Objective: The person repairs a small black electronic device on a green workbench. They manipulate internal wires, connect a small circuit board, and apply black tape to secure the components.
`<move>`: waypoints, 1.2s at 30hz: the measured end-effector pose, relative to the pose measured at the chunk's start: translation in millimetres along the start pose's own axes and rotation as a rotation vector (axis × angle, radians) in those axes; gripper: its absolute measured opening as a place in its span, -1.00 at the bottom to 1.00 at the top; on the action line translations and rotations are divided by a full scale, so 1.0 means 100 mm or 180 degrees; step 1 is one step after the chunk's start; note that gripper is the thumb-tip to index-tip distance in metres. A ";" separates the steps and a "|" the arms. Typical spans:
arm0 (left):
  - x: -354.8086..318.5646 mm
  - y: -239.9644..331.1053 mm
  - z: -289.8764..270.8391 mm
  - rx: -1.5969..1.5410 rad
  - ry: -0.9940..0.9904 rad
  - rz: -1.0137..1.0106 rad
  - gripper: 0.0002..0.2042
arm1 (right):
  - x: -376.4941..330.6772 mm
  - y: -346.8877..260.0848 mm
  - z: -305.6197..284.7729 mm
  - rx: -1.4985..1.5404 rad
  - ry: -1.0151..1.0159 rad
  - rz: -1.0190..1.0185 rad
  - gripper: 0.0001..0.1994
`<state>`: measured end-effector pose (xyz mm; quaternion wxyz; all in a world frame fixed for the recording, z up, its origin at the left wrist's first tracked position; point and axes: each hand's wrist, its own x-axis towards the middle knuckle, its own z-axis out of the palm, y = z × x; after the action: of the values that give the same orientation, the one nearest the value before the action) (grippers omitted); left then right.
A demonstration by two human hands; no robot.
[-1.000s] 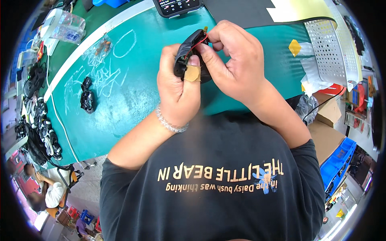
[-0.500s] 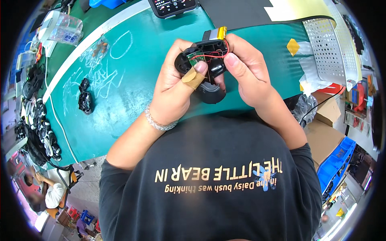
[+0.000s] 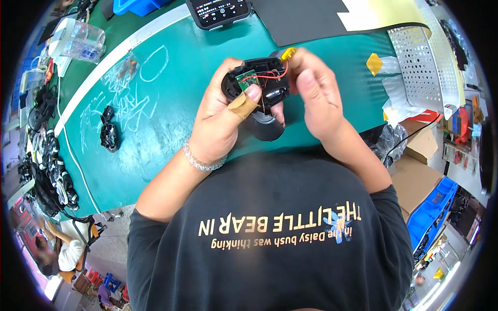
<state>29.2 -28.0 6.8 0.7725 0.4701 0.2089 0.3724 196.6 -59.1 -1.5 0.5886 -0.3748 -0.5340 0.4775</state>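
Observation:
My left hand (image 3: 215,119) is closed round an opened black plastic housing (image 3: 268,65). Its thumb, wrapped in tan tape, presses by a small green circuit board (image 3: 249,81) inside. Thin red wires (image 3: 275,76) run from the board towards a battery with yellow tape (image 3: 288,53) at the housing's far right corner. A rounded black part (image 3: 263,128) hangs below the housing. My right hand (image 3: 319,93) is at the battery end, its fingers beside the yellow tape and blurred. The right thumb stands apart from the housing; the other fingertips are partly hidden.
On the green table (image 3: 171,109) lies a small black part (image 3: 109,132) to the left. A phone (image 3: 220,11) and a dark mat (image 3: 301,23) are at the back. A perforated white tray (image 3: 412,67) stands right, cables (image 3: 49,166) lie far left, and blue bins (image 3: 430,207) are lower right.
The battery has tipped back from standing up at the housing's corner, so mostly its yellow end shows. My right thumb has come away from the housing. The left hand has shifted slightly left with the housing.

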 end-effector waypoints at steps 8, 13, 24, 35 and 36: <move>0.00 0.06 -0.03 -0.0547 -0.0073 -0.0290 -0.76 | 0.03 -0.12 -0.07 0.0454 -0.0078 0.0611 -0.79; 0.01 0.06 0.01 -0.0305 0.0172 -0.0450 -0.77 | 0.01 -0.22 -0.17 0.0505 -0.0211 0.0724 -0.87; -0.04 0.06 0.06 0.1097 -0.0298 -0.0400 -0.61 | 0.18 -0.59 -0.16 -0.1773 -0.0517 -0.0133 -0.84; -0.05 0.04 -0.07 0.0127 -0.1003 -0.1521 -0.61 | 0.34 -0.48 -0.14 -0.1523 -0.1895 0.0107 -0.90; -0.04 0.01 -0.08 0.0043 -0.0916 -0.1528 -0.69 | 0.35 -0.45 -0.14 -0.1627 -0.1853 -0.0013 -0.89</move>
<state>21.2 -26.6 3.9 0.8572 0.4602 0.2050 0.1068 216.9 -36.6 48.1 0.3009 -0.3571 -0.7813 0.4142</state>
